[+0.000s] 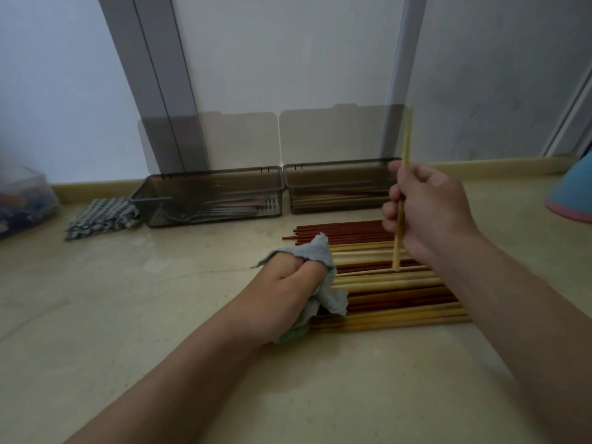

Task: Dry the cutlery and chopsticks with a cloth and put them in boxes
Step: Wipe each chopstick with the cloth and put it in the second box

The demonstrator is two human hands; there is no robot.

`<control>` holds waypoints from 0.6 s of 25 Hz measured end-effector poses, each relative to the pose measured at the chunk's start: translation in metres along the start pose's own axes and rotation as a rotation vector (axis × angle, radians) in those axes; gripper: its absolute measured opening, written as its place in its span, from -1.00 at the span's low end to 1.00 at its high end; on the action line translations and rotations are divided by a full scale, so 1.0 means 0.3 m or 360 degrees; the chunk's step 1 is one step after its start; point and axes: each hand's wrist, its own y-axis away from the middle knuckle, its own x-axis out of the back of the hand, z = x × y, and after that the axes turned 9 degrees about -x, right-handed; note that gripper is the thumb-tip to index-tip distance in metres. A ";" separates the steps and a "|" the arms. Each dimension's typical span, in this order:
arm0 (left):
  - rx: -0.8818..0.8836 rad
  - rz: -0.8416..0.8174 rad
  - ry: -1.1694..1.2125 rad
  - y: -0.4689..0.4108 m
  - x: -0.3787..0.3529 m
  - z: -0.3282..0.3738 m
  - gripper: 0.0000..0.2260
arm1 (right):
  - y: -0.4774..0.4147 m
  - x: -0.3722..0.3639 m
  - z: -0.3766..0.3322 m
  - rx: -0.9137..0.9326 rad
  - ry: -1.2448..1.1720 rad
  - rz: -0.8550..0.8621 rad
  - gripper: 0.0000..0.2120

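on the floor, a glossy beige stone surface runs back to a cream skirting board under a pale wall crossed by a grey door frame. against the skirting stand two smoky translucent plastic boxes side by side, their lids tipped up against the wall. the left box holds metal cutlery, and the right box holds a few chopsticks lying flat. just left of the boxes lies a folded grey checked cloth, and a clear plastic tub sits at the far left edge. a blue and pink object shows at the right edge.

in front of the right box, a row of dark red and pale bamboo chopsticks lies on the floor. the left hand is curled round a crumpled grey-green cloth at the row's left ends. the right hand pinches one pale bamboo chopstick upright above the row, its lower tip at the row; whether it touches, i cannot tell.
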 end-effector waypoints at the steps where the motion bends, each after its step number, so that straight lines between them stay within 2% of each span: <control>1: 0.0000 0.0010 0.0008 0.000 0.000 -0.002 -0.69 | -0.001 0.010 0.003 0.0186 0.0311 -0.0053 -0.78; 4: -0.0008 0.0019 0.0029 -0.005 0.001 -0.009 -0.67 | -0.018 -0.001 0.036 0.0843 0.1475 -0.0162 -0.70; 6: -0.0001 0.0010 0.0055 -0.005 0.002 -0.009 -0.68 | -0.062 -0.011 0.029 0.0976 0.1984 -0.0098 -0.64; 10: 0.0005 -0.0008 0.0032 -0.010 0.008 -0.015 -0.70 | -0.232 -0.041 -0.016 0.1044 0.2464 0.0086 -0.55; 15: -0.0026 0.0015 0.0015 -0.015 0.017 -0.019 -0.72 | -0.358 -0.085 -0.010 0.0826 0.2475 -0.0018 -0.53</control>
